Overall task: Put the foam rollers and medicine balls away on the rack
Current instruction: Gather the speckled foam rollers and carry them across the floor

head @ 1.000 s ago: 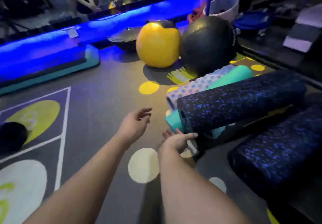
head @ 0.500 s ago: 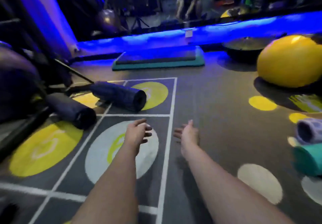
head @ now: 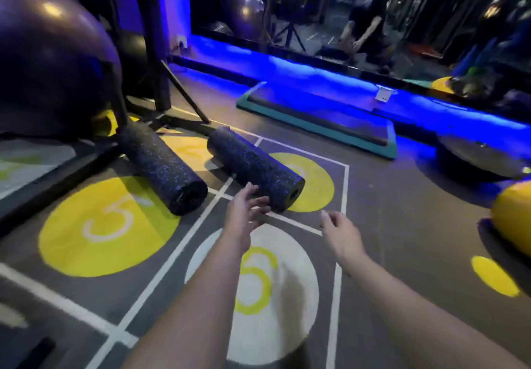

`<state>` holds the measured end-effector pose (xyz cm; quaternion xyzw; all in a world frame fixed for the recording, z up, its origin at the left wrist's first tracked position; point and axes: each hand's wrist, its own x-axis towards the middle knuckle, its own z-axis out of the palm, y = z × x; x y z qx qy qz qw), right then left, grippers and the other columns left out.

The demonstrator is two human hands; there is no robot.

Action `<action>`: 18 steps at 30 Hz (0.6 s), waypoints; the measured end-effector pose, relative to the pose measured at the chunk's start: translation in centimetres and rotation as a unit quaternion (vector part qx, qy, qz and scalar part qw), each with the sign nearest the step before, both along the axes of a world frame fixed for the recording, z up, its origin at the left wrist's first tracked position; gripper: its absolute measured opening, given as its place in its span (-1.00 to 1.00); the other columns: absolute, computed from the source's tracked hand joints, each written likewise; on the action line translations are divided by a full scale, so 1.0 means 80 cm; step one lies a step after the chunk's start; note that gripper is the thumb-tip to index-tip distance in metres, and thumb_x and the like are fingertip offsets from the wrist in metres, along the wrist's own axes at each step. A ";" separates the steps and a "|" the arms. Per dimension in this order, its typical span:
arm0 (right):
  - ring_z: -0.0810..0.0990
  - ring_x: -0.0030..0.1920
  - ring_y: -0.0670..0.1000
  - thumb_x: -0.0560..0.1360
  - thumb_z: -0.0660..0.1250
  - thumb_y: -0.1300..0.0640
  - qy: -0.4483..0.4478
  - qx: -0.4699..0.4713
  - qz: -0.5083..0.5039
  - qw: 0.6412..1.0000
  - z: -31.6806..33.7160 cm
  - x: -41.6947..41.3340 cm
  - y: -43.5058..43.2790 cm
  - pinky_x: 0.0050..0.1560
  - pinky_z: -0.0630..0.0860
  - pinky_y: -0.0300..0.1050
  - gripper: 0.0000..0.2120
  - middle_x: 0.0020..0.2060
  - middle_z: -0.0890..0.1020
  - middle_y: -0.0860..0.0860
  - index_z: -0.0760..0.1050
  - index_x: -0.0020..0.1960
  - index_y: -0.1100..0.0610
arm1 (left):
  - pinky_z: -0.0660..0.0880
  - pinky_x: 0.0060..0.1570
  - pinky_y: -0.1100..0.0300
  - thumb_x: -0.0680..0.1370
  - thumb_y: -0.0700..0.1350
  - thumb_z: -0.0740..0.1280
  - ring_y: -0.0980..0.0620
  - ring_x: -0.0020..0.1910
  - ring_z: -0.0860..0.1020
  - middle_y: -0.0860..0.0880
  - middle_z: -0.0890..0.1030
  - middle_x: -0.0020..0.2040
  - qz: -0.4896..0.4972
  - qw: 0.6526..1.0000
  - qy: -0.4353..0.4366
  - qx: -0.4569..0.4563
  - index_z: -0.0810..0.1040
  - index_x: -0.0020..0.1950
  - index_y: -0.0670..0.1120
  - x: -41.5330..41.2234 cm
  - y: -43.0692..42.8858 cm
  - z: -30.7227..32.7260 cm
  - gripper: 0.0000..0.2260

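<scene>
**Now reach for the nearer roller**

Your left hand (head: 244, 215) and right hand (head: 340, 232) hover empty, fingers spread. Cup both ends of the foam roller (head: 255, 172) lying on the floor just ahead, then carry it to the rack (head: 155, 38) beyond.

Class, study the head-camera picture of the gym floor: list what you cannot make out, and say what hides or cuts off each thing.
- Yellow ball: cut off by the right edge.
- Left hand: motion blur; contact with the nearer foam roller cannot be told.
- Rack: top cut off by the upper edge, so its shelves are unseen.
- Second foam roller: far end hidden behind the rack's bar.
- Right hand: blurred, empty.
</scene>
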<state>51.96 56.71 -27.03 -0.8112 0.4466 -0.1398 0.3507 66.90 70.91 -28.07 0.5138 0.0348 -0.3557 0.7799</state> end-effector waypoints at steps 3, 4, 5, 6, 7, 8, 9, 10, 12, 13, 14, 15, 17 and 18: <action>0.55 0.23 0.17 0.65 0.16 -0.09 0.045 -0.001 0.054 0.998 0.031 0.064 0.014 0.15 0.44 -0.03 -0.66 0.17 0.64 0.10 0.52 0.26 0.08 | 0.35 -0.34 0.22 0.64 0.13 0.22 0.06 -0.40 0.52 0.01 0.66 -0.28 0.012 0.999 0.005 0.046 0.56 0.07 0.02 0.050 0.030 0.012 -0.77; 0.54 0.26 0.17 0.64 0.18 -0.08 0.072 -0.011 0.082 0.994 0.038 0.080 0.014 0.17 0.43 -0.04 -0.65 0.21 0.62 0.11 0.49 0.31 0.09 | 0.34 -0.38 0.23 0.64 0.13 0.22 0.07 -0.43 0.52 0.00 0.65 -0.28 0.017 0.999 0.009 0.050 0.56 0.06 0.02 0.063 0.034 0.013 -0.77; 0.53 0.29 0.16 0.63 0.20 -0.07 0.099 -0.022 0.111 0.989 0.042 0.094 0.011 0.19 0.43 -0.05 -0.62 0.25 0.60 0.11 0.46 0.35 0.11 | 0.32 -0.40 0.23 0.64 0.13 0.21 0.07 -0.43 0.52 0.00 0.64 -0.27 0.022 0.998 0.013 0.061 0.57 0.05 0.02 0.076 0.035 0.007 -0.76; 0.52 0.31 0.16 0.62 0.21 -0.06 0.121 -0.035 0.137 0.983 0.046 0.105 0.006 0.22 0.44 -0.05 -0.59 0.28 0.58 0.11 0.43 0.39 0.12 | 0.31 -0.39 0.23 0.65 0.14 0.21 0.05 -0.40 0.52 -0.01 0.65 -0.24 0.023 0.997 0.018 0.070 0.57 0.05 0.01 0.086 0.033 0.005 -0.76; 0.52 0.32 0.16 0.61 0.22 -0.06 0.137 -0.057 0.158 0.976 0.048 0.114 -0.001 0.24 0.44 -0.04 -0.57 0.31 0.56 0.11 0.40 0.40 0.13 | 0.30 -0.36 0.21 0.65 0.14 0.21 0.03 -0.37 0.52 -0.02 0.64 -0.22 0.022 0.997 0.021 0.075 0.56 0.05 0.01 0.096 0.024 0.000 -0.76; 0.51 0.32 0.16 0.61 0.22 -0.05 0.146 -0.076 0.179 0.970 0.050 0.121 -0.009 0.25 0.44 -0.04 -0.57 0.31 0.55 0.12 0.39 0.40 0.14 | 0.29 -0.34 0.19 0.65 0.14 0.22 0.01 -0.34 0.52 -0.03 0.63 -0.20 0.021 0.997 0.019 0.072 0.55 0.06 0.01 0.102 0.013 0.000 -0.76; 0.51 0.32 0.16 0.62 0.22 -0.04 0.147 -0.087 0.193 0.966 0.051 0.128 -0.022 0.25 0.43 -0.04 -0.58 0.31 0.54 0.12 0.37 0.39 0.14 | 0.29 -0.32 0.18 0.65 0.13 0.21 0.00 -0.32 0.52 -0.03 0.62 -0.19 0.022 0.997 0.013 0.074 0.54 0.07 0.01 0.109 -0.004 -0.003 -0.76; 0.50 0.32 0.16 0.62 0.21 -0.03 0.148 -0.090 0.203 0.964 0.051 0.135 -0.035 0.24 0.42 -0.05 -0.59 0.31 0.52 0.13 0.36 0.39 0.15 | 0.29 -0.31 0.17 0.65 0.13 0.21 0.00 -0.31 0.52 -0.03 0.61 -0.19 0.022 0.997 0.007 0.074 0.54 0.07 0.01 0.113 -0.022 -0.002 -0.77; 0.49 0.33 0.16 0.63 0.21 -0.03 0.163 -0.080 0.217 0.959 0.041 0.146 -0.065 0.25 0.41 -0.05 -0.57 0.33 0.49 0.13 0.32 0.42 0.15 | 0.33 -0.27 0.15 0.66 0.13 0.20 0.00 -0.29 0.52 -0.03 0.61 -0.17 0.010 0.998 -0.007 0.069 0.54 0.10 0.01 0.118 -0.062 -0.004 -0.76; 0.47 0.35 0.18 0.63 0.21 -0.03 0.183 -0.077 0.227 0.953 0.032 0.155 -0.082 0.26 0.40 -0.04 -0.54 0.34 0.47 0.15 0.29 0.44 0.16 | 0.36 -0.23 0.13 0.66 0.13 0.19 0.00 -0.28 0.54 -0.05 0.63 -0.15 0.002 0.998 -0.014 0.064 0.54 0.14 0.00 0.119 -0.080 -0.009 -0.75; 0.45 0.37 0.20 0.63 0.22 -0.05 0.214 -0.070 0.234 0.946 0.024 0.170 -0.099 0.28 0.40 -0.02 -0.50 0.36 0.44 0.18 0.24 0.47 0.18 | 0.39 -0.18 0.11 0.66 0.14 0.20 0.00 -0.27 0.56 -0.06 0.65 -0.12 -0.001 0.998 -0.017 0.063 0.54 0.18 0.00 0.119 -0.096 -0.011 -0.73; 0.43 0.39 0.23 0.61 0.24 -0.07 0.238 -0.060 0.229 0.942 0.015 0.188 -0.116 0.31 0.39 -0.01 -0.44 0.39 0.41 0.21 0.21 0.49 0.20 | 0.41 -0.13 0.09 0.66 0.14 0.20 -0.01 -0.24 0.58 -0.07 0.66 -0.09 -0.005 0.997 -0.019 0.069 0.55 0.19 0.00 0.123 -0.111 -0.018 -0.72; 0.40 0.42 0.26 0.59 0.26 -0.09 0.239 -0.029 0.198 0.950 -0.003 0.233 -0.148 0.38 0.38 0.00 -0.37 0.41 0.40 0.24 0.19 0.50 0.25 | 0.47 -0.12 0.09 0.65 0.14 0.21 -0.01 -0.22 0.61 -0.08 0.67 -0.07 -0.008 0.996 -0.031 0.086 0.57 0.18 0.00 0.137 -0.136 -0.027 -0.73; 0.40 0.43 0.26 0.59 0.27 -0.10 0.232 -0.026 0.194 0.953 -0.013 0.255 -0.164 0.39 0.38 0.01 -0.36 0.41 0.41 0.24 0.20 0.50 0.26 | 0.50 -0.17 0.12 0.66 0.14 0.21 0.01 -0.24 0.61 -0.07 0.68 -0.09 -0.006 0.994 -0.036 0.103 0.58 0.16 0.01 0.148 -0.146 -0.032 -0.73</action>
